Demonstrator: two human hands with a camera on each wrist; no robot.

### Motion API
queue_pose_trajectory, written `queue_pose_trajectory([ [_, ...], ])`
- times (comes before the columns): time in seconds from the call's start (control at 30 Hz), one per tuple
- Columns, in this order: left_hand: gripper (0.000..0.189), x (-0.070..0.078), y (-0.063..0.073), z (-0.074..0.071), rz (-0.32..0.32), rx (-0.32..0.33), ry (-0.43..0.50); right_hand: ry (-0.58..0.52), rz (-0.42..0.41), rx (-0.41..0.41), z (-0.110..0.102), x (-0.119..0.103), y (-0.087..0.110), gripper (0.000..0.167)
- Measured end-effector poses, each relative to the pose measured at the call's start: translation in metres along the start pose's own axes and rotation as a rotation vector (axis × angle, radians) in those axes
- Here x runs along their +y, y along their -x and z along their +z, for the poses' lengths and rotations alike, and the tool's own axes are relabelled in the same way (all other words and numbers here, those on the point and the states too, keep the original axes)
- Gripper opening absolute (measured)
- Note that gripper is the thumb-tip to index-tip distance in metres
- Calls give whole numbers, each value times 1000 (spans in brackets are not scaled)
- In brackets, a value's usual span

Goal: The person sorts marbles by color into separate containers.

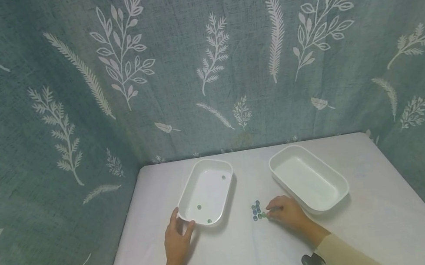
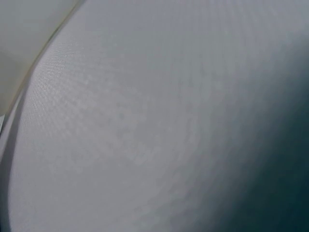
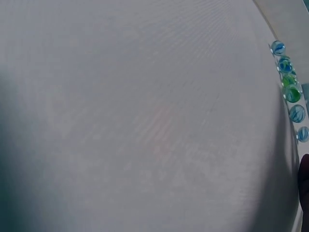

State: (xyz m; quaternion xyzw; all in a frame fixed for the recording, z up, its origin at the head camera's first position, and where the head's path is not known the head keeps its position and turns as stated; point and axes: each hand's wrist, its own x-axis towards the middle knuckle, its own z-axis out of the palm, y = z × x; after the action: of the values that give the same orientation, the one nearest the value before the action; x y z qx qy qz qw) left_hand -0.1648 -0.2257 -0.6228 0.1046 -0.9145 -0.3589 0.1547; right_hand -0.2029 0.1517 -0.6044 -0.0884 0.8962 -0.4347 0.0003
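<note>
Beige-sleeved left hand (image 1: 177, 241): rests spread-fingered at near-left corner of white oblong left tray (image 1: 213, 191), likely steadying it.
Three small greenish marbles (image 1: 199, 207): lie scattered inside.
Blue and green glass marbles (image 1: 255, 218): sit clustered between trays, easily reached.
Beige-sleeved right hand (image 1: 290, 216): bends fingers at cluster's edge; cannot tell if gripping any.
White oblong right tray (image 1: 308, 178): stands askew beyond.

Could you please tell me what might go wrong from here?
The loose marbles lie close together on the table, so the right hand, with its fingertips right beside them, might nudge one and send others rolling.

The left hand holds the near corner of the left tray; a tug there could set the three marbles inside rolling.
</note>
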Motion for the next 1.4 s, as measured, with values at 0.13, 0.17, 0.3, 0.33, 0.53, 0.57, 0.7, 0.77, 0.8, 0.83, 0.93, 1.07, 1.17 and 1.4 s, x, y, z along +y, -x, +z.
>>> queue_pose_trajectory([
  [0.13,79,-1,1,0,3,9,9,26,-10,-9,2,2,3,17],
  [0.17,79,-2,1,0,5,11,11,33,-19,-13,2,3,4,17],
  [0.3,79,-4,1,0,20,16,26,39,-53,-19,5,4,6,20],
  [0.33,79,-4,1,1,26,16,28,42,-55,-21,5,4,7,20],
  [0.53,78,-5,2,1,39,17,40,58,-89,-35,8,2,9,18],
  [0.57,78,-5,2,1,39,17,40,61,-88,-39,8,2,10,18],
  [0.7,79,-5,2,2,29,11,28,65,-62,-53,10,1,11,16],
  [0.77,80,-4,2,2,23,11,21,67,-51,-55,10,1,11,15],
  [0.8,79,-5,2,3,21,11,17,63,-50,-56,10,2,10,16],
  [0.83,79,-5,2,3,24,14,17,61,-48,-57,10,2,10,16],
  [0.93,78,-4,1,4,34,21,17,50,-67,-57,10,2,8,19],
  [1.07,78,-5,0,5,39,26,14,43,-123,-64,9,1,6,21],
  [1.17,78,-6,-2,6,35,23,12,58,-148,-72,10,2,5,22],
  [1.4,78,-6,-2,5,26,28,23,109,-83,-81,11,5,3,20],
])
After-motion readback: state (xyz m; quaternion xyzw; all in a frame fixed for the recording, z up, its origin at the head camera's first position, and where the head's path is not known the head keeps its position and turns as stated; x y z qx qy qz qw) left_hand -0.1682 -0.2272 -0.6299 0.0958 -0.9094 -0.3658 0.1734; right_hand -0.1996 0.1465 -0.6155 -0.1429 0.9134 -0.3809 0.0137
